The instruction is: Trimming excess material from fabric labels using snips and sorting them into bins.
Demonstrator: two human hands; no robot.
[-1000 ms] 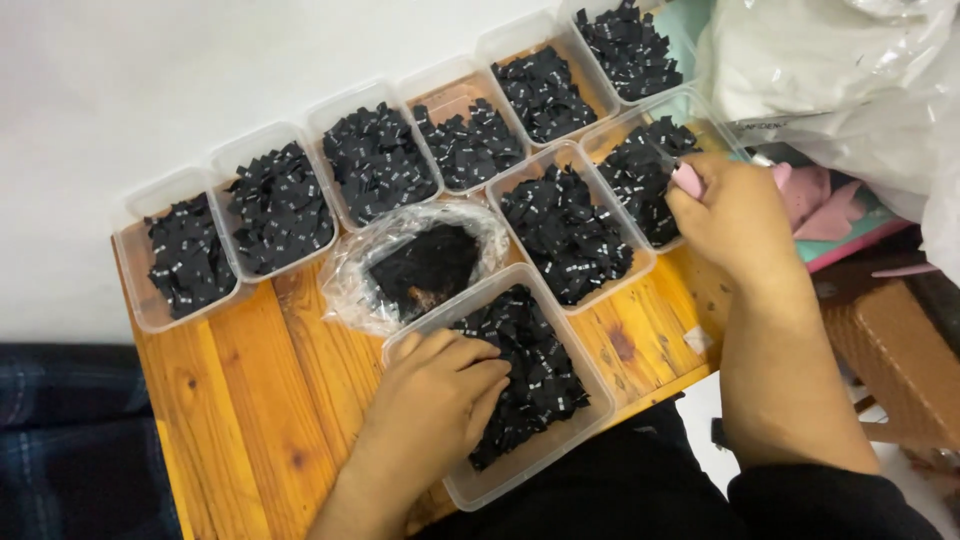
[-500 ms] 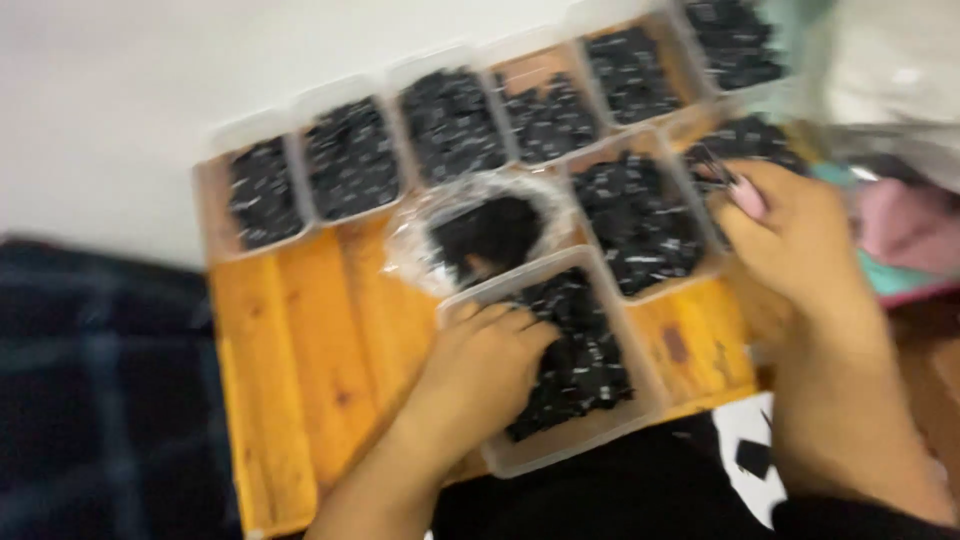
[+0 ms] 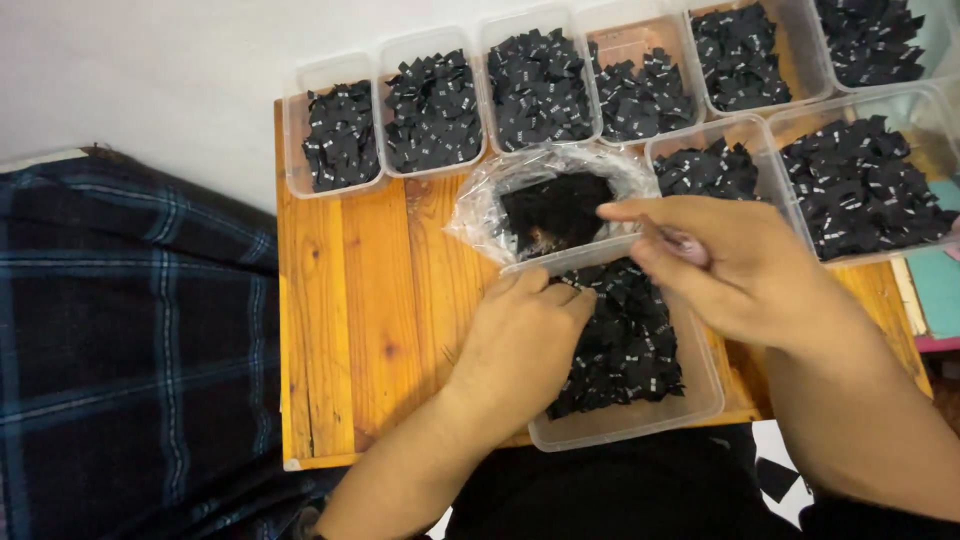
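Two hands are seen over the near tub of black tags: left hand, fingers curled, pressed into the tags, right hand just beyond, fingertips pinched, contents indiscernible, beside the plastic bag.

— What is seen apart from the work in hand?
— A wooden table is set against a pale wall. A row of clear trays filled with small black labels is placed along its far edge.
— And at the sides?
— A dark plaid cloth is laid at the left. A teal and pink object is partly seen at the right edge.
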